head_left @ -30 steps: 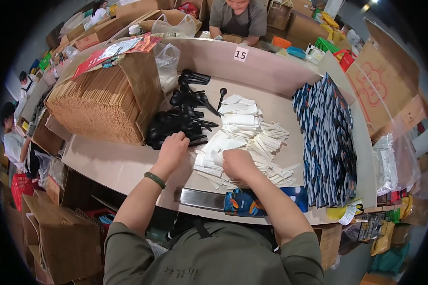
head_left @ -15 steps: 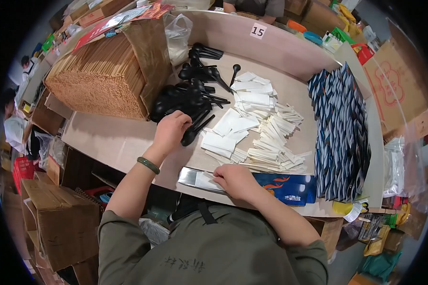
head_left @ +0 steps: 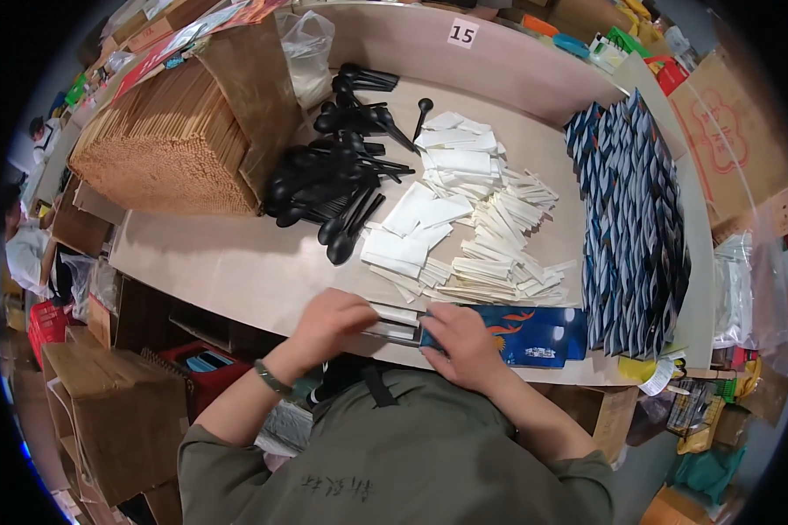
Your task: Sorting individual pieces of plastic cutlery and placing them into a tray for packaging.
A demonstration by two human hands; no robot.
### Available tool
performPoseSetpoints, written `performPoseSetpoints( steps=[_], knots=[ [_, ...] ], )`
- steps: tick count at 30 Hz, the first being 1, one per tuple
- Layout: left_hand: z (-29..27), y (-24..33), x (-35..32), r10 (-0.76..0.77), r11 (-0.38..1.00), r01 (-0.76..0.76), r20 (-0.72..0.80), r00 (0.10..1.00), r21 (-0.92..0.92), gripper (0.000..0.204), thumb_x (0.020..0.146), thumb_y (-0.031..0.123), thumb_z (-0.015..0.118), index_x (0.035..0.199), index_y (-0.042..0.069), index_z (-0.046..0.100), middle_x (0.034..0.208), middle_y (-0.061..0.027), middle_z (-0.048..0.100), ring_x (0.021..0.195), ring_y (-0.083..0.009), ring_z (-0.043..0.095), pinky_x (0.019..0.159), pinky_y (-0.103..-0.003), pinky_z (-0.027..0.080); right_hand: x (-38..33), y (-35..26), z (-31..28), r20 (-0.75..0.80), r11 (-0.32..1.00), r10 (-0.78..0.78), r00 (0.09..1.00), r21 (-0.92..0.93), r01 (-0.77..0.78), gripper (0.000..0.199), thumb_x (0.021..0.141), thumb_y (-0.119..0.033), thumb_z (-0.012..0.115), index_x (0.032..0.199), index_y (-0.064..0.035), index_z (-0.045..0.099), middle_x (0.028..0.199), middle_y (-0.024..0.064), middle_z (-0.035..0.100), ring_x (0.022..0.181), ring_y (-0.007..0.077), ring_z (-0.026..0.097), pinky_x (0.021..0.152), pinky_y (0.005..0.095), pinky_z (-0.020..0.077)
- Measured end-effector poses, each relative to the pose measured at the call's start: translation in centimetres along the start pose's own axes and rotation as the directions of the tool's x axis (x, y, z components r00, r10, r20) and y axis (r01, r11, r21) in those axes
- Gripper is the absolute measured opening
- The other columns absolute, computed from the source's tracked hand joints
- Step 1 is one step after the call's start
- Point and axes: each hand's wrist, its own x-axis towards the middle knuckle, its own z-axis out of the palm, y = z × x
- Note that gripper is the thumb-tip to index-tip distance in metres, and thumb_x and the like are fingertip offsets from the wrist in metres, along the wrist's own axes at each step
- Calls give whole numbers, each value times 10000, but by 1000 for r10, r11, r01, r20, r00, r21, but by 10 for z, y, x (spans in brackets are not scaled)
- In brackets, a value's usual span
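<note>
My left hand (head_left: pixel 331 325) is closed at the left end of a shiny metal tray (head_left: pixel 372 338) along the table's front edge. What its fingers hold, if anything, is hidden. White paper-wrapped pieces (head_left: pixel 397 317) lie in the tray. My right hand (head_left: pixel 466 343) grips the left end of a flat blue packet (head_left: pixel 534 337) with an orange flame print, where it meets the tray. Behind my left hand is a pile of black plastic spoons (head_left: pixel 324 179). White paper packets (head_left: pixel 425 219) and thin cream paper sleeves (head_left: pixel 499 249) spread across the middle.
A carton of tightly stacked brown paper pieces (head_left: pixel 166 144) stands at the left. Upright blue packets (head_left: pixel 635 232) form a long row at the right. A raised board (head_left: pixel 525 61) borders the table's back. Cardboard boxes (head_left: pixel 114 411) stand at the lower left.
My left hand has moved from the black spoons down to the metal tray. My right hand has shifted slightly right and now grips the blue packet's end. The view has tilted a little.
</note>
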Motion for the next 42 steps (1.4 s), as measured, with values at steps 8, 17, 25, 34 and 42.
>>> performPoseSetpoints(
  steps=[8,17,25,34,42],
  knots=[
    [-60,3,29,84,973,-63,-89,992,221,128,778,99,727,889,93,663,1024,-85,683,976,-323,635,857,-429,489,-7,7,22,178,960,-207,962,-152,235,427,881,-179,694,1283,-59,612,1376,137,588,1307,287,540,1074,472,406],
    [-256,-75,96,-289,457,719,-677,676,523,79,800,106,693,844,42,708,901,-182,692,884,-379,674,766,-474,551,-17,11,23,165,961,-223,961,-128,245,382,858,-202,700,1205,-63,628,1312,122,614,1281,287,546,1058,474,416],
    [-272,-48,119,-402,439,658,-521,753,612,82,761,44,680,829,15,715,888,-209,715,884,-368,703,772,-465,566,-30,15,16,76,980,-161,984,-103,168,402,866,-206,692,1259,-142,639,1383,210,536,1293,369,516,1042,493,431],
    [-259,-68,93,-116,501,662,-714,690,558,175,876,12,547,1045,34,590,1041,-187,637,989,-367,638,842,-476,523,-41,22,25,44,983,-180,983,-15,181,402,807,-123,716,1206,-138,670,1328,254,557,1205,437,558,1007,518,458],
    [-95,-76,-72,-703,688,278,-521,485,-670,108,1011,149,600,1030,52,644,886,28,594,816,-68,512,737,-250,435,-13,19,7,115,995,-84,990,69,77,413,869,-147,700,1278,-177,652,1437,285,464,1329,460,465,1105,525,387]
  ],
)
